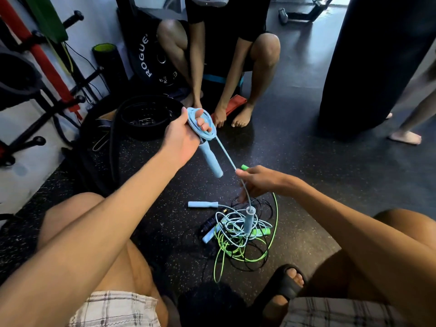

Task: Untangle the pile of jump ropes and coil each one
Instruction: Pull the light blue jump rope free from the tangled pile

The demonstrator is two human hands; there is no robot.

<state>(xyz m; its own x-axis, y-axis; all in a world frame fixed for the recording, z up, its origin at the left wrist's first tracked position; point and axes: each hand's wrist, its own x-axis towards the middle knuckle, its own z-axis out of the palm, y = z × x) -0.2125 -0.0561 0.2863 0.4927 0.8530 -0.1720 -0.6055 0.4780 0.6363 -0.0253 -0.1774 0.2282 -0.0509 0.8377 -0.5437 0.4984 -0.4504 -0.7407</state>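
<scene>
Your left hand (181, 140) grips the blue coil (200, 125) wound round its fingers; the loose rope (226, 155) slants down and right to your right hand (259, 180), which pinches it. Below that pinch the free handle (249, 220) hangs over the pile (236, 246) on the floor (306, 190), and you cannot tell whether it touches the loops there.

"ROGUE" on black weight plate (151, 60)

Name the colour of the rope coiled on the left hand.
Light blue, like its handle; the rope on the left hand shows best in the head view.
</scene>
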